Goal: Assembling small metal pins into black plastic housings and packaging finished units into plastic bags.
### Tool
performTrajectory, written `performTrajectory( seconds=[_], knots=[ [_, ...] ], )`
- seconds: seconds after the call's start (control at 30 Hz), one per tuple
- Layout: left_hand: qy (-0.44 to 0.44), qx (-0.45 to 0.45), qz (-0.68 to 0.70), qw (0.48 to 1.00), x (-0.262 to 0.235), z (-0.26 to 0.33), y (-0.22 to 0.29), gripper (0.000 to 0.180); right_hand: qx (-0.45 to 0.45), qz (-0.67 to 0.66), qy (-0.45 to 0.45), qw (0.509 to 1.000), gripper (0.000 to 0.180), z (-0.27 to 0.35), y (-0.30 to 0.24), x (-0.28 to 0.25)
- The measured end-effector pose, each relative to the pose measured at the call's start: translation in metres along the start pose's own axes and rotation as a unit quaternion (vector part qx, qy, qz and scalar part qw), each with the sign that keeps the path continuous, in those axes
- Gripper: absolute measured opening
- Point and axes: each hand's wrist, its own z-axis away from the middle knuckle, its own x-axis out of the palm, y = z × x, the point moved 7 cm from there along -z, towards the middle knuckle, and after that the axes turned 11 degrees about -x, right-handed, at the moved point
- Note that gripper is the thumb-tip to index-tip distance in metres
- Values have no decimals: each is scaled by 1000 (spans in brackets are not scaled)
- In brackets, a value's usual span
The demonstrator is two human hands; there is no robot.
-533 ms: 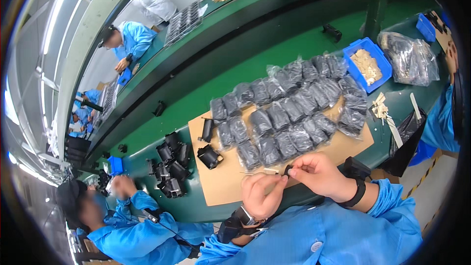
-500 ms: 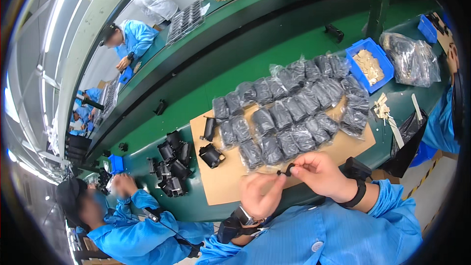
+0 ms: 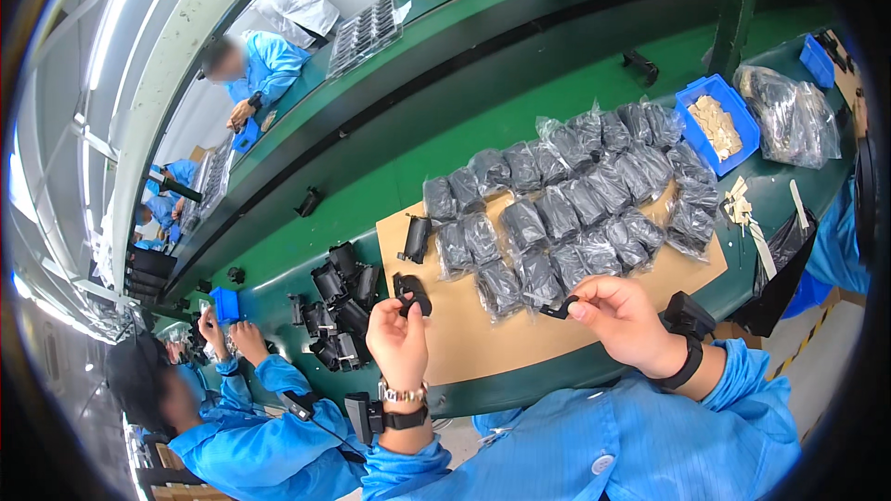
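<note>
Black plastic was at both hands: a dark housing (image 3: 415,289) by the left hand (image 3: 397,348), a small black piece (image 3: 557,308) in the right hand (image 3: 622,320).

The left hand was raised with its thumb and fingertips at the near edge of the housing; I could not tell whether they gripped it or only touched it. The right hand pinched the small piece between thumb and fingertips, near the close edge of a brown cardboard sheet (image 3: 492,343).

Just beyond the left hand, another black housing (image 3: 416,238) stood on the sheet. To that hand's left, a loose pile of black housings (image 3: 334,283) lay on the dark green bench (image 3: 520,373). Ahead of both hands, rows of dark parts in clear bags (image 3: 524,225) covered much of the sheet. Well beyond the right hand, toward its right, were beige strips (image 3: 740,204), a blue bin (image 3: 740,154) of flat beige pieces (image 3: 715,125) and a large clear bag (image 3: 789,116). Left of the left hand, a co-worker in blue (image 3: 251,436) sat at the same bench.
</note>
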Motion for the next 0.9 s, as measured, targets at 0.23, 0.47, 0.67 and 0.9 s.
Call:
performTrajectory(
  seconds=[0.23, 0.47, 0.67, 0.9],
  knots=[
    [-211, -139, 349, 902, 86, 55, 38, 63, 83, -178, 12, 981, 7, -8, 8, 33],
    [-296, -152, 381, 863, 127, 69, 43, 53, 54, -155, 34, 986, 6, -8, 13, 19],
    [-307, -127, 380, 864, 140, 72, 42, 56, -10, -128, 52, 990, 4, -5, 6, 8],
    [-300, -101, 313, 895, 144, 74, 42, 57, -32, -63, 58, 996, 5, -4, 1, 1]
  ],
)
